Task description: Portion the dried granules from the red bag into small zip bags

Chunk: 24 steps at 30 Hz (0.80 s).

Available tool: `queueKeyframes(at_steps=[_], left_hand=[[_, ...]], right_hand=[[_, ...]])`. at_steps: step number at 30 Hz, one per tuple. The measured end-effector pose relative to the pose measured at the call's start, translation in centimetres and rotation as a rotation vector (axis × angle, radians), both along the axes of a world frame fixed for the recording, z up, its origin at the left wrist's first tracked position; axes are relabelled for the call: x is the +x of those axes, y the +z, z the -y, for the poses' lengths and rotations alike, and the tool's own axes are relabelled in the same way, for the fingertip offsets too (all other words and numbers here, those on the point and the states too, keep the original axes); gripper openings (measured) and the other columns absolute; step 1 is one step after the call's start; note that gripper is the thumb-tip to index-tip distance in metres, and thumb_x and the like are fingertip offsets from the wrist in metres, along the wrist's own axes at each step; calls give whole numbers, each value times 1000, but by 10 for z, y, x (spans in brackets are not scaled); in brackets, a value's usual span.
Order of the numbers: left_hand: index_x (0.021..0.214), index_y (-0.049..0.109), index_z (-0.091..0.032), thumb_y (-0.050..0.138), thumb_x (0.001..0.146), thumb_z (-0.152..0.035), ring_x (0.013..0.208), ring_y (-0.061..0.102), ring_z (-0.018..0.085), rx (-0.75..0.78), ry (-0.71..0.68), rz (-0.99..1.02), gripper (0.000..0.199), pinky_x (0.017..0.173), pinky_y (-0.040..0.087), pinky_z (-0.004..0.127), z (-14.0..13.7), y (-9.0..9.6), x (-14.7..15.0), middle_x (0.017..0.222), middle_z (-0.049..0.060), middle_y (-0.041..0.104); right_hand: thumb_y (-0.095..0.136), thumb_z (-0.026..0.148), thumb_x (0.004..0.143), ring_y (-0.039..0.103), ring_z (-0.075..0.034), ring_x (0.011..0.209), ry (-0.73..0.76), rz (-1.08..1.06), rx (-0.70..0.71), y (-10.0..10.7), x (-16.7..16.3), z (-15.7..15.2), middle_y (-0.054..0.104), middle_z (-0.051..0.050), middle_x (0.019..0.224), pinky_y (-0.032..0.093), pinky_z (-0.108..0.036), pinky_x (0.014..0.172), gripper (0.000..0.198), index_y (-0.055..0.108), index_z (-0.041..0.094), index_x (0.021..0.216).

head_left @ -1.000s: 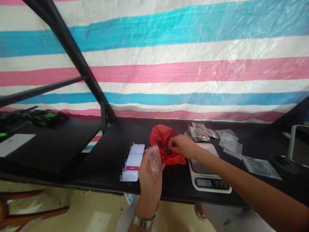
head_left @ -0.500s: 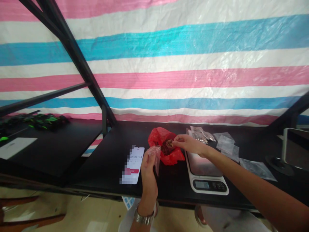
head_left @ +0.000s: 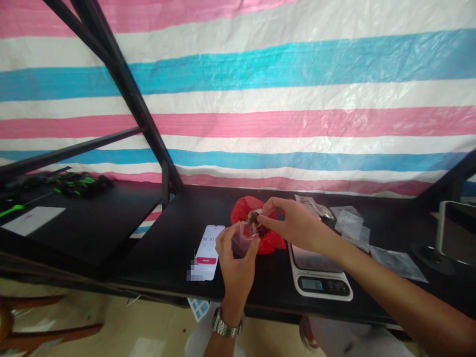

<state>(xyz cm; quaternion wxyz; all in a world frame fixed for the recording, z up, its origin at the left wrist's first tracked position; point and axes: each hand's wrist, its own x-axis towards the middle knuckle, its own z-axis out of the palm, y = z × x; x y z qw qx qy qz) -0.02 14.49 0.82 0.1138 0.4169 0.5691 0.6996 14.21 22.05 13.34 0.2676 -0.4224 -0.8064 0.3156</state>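
Observation:
My left hand (head_left: 238, 253) grips a small clear plastic bag (head_left: 243, 237) by its sides, with its mouth spread open. Just above that mouth, my right hand (head_left: 284, 215) pinches a small round cup (head_left: 254, 217) holding brown bits. The cup tilts toward the bag; its exact shape is partly hidden by fingers. Behind both hands lies a crumpled red plastic bag (head_left: 247, 204), spread open on the black table, its inside mostly covered by my hands.
Right of the red bag stands a white digital scale (head_left: 323, 292), partly under my right forearm. Filled small bags (head_left: 316, 206) and flat clear bags (head_left: 349, 223) lie beyond it. A phone (head_left: 210, 248) showing a timer is at left; a screen on a stand (head_left: 459, 230) is far right.
My left hand has turned and spread the clear bag open, moving slightly right. My right hand has brought the cup from over the red bag to the clear bag's mouth.

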Motion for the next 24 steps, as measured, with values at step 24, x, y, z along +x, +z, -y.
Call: queueKeyframes(at_steps=[24], left_hand=[[125, 74, -26, 81, 88, -36, 121, 68, 30, -33, -130, 82, 38, 109, 50, 47, -24, -8, 9, 125, 11, 74]], right_hand=[[75, 32, 99, 63, -26, 106, 41, 413, 516, -7, -4, 3, 77, -7, 116, 45, -39, 92, 12, 75, 25, 109]])
